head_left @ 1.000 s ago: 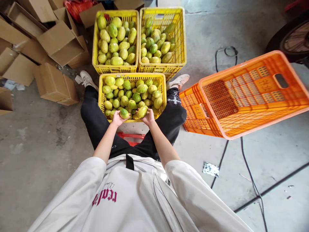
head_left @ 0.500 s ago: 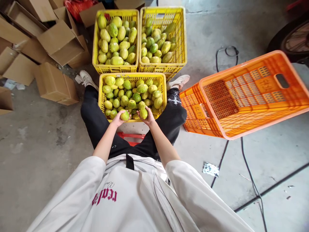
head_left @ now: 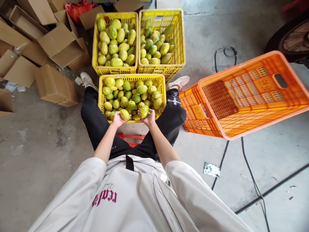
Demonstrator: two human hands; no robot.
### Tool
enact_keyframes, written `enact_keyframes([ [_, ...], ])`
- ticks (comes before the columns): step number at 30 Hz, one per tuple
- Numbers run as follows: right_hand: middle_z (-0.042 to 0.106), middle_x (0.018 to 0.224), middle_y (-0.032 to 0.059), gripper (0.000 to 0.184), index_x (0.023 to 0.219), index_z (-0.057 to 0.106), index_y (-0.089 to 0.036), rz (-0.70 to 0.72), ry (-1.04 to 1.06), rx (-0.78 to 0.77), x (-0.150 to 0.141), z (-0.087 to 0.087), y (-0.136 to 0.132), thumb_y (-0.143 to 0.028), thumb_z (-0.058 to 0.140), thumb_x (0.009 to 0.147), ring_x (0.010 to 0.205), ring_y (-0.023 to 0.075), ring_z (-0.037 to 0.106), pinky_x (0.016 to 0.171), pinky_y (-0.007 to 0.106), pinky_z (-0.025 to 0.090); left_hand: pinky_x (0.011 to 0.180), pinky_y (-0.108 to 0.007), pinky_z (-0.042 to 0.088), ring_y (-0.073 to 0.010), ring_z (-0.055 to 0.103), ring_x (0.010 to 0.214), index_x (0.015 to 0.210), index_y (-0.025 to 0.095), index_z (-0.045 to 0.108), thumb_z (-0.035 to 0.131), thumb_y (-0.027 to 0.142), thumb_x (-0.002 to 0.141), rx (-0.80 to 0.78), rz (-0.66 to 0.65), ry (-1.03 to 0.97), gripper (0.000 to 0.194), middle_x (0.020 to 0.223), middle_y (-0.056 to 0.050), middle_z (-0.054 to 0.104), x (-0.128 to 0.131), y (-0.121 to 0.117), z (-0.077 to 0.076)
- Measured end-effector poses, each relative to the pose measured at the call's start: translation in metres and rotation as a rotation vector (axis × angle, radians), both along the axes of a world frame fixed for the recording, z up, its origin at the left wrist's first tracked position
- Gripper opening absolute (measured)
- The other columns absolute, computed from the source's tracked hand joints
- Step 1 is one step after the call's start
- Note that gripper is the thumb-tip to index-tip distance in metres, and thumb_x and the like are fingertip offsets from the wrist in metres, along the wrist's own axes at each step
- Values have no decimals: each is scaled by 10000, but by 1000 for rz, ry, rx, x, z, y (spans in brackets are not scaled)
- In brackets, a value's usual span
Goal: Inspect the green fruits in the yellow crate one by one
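My left hand point(head_left: 117, 119) is closed around a yellow-green papaya point(head_left: 124, 114), held over the near rim of the front yellow crate point(head_left: 132, 76). In my right hand point(head_left: 150, 118) lies a second papaya point(head_left: 144, 111), greener and tilted, with the fingers curled about its side. The two fruits are a short way apart. Many more papayas point(head_left: 131, 105), green to yellow, fill the front crate between my legs, just beyond both hands.
Behind stand two more yellow crates of papayas, a left one point(head_left: 94, 42) and a right one point(head_left: 183, 38). An orange crate point(head_left: 212, 112) lies tipped at right, near black cables point(head_left: 249, 169) and a wheel point(head_left: 293, 40). Cardboard boxes point(head_left: 54, 84) crowd the left. Beneath me is something red point(head_left: 131, 137).
Both papayas have turned in my hands. The right one now shows its long side, and my right fingers have opened out a little around it. The view has shifted slightly.
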State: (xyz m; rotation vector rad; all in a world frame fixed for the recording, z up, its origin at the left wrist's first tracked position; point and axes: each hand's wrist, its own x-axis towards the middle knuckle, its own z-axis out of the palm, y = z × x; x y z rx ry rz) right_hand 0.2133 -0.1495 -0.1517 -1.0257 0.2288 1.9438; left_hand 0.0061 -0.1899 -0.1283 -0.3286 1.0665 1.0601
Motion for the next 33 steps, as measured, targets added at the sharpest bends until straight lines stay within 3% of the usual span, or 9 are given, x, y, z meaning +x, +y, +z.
enact_keyframes([
  [6,715,746,-2,87,965,613,-234,91,-28,33,-3,-1,-2,-261,605,883,849,227,750,763,373,655,662,-310,597,-179,676,657,1063,162,653,607,359,951,1,-62,105,231,798,-61,709,1,1,-5],
  [10,670,704,-19,158,909,577,-235,148,-49,21,-2,-5,-2,-279,705,828,746,213,738,710,364,656,724,-335,616,-173,684,672,1075,189,653,663,283,897,8,-12,134,202,759,-17,677,0,-1,-6],
  [16,679,725,7,192,913,572,-225,204,-35,16,-1,-7,0,-316,718,828,719,219,730,636,360,653,615,-254,579,-157,696,656,1012,168,671,663,263,877,106,-141,94,165,802,-47,712,-1,-3,-7],
  [20,685,722,-6,172,891,564,-234,231,-49,77,-1,-5,-1,-312,713,853,691,198,717,600,322,640,642,-271,595,-155,684,619,931,166,650,637,299,919,44,-103,98,135,741,-44,699,0,0,-7],
  [25,675,692,1,92,874,571,-225,227,-60,58,-4,-3,-1,-278,624,928,658,187,706,583,306,630,736,-372,634,-243,747,783,960,143,660,418,473,1007,8,11,64,412,759,-102,710,-2,2,-1],
  [29,671,678,16,138,888,586,-217,166,-42,0,-5,-2,1,-341,626,932,658,204,709,590,319,634,822,-486,625,-318,749,972,1079,142,655,391,403,979,7,62,22,385,867,-138,740,-2,1,1],
  [33,696,713,34,223,937,608,-211,67,-17,0,-2,-1,2,-430,568,924,733,232,735,640,350,644,836,-458,618,-294,749,949,1119,148,639,451,336,978,-6,39,36,301,887,-120,738,0,2,2],
])
